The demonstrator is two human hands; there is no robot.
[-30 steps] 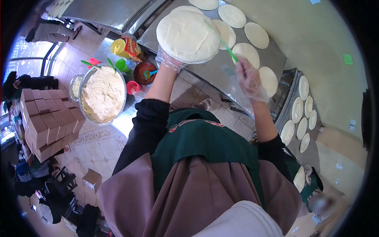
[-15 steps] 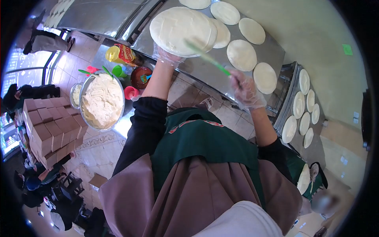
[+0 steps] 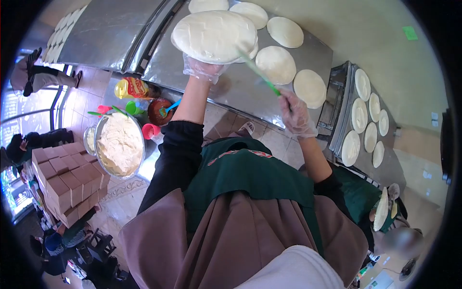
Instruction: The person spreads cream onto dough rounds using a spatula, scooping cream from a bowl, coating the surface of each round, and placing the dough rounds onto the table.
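Observation:
My left hand (image 3: 204, 69), in a clear plastic glove, holds up from below a round disc spread with white cream (image 3: 214, 36) above the metal table. What the disc is made of does not show. My gloved right hand (image 3: 296, 113) is closed around the green handle of a spatula (image 3: 262, 74). The spatula's blurred pale blade meets or nearly meets the cream at the disc's right edge. Beneath and right of the held disc, several similar cream-covered discs (image 3: 275, 65) lie on the steel table (image 3: 163, 67).
At left stand a big metal bowl of cream (image 3: 120, 144), a bowl of red sauce (image 3: 158, 113), coloured cups (image 3: 150, 130) and a yellow-red package (image 3: 131, 88). Stacked boxes (image 3: 70, 178) rise beyond. More discs (image 3: 350, 148) cover the right-hand table. A co-worker at lower right holds a disc (image 3: 381, 209).
The held disc and my left hand have shifted slightly left in view, and the spatula's blade sits nearer the disc's right edge. The surroundings have shifted with the camera.

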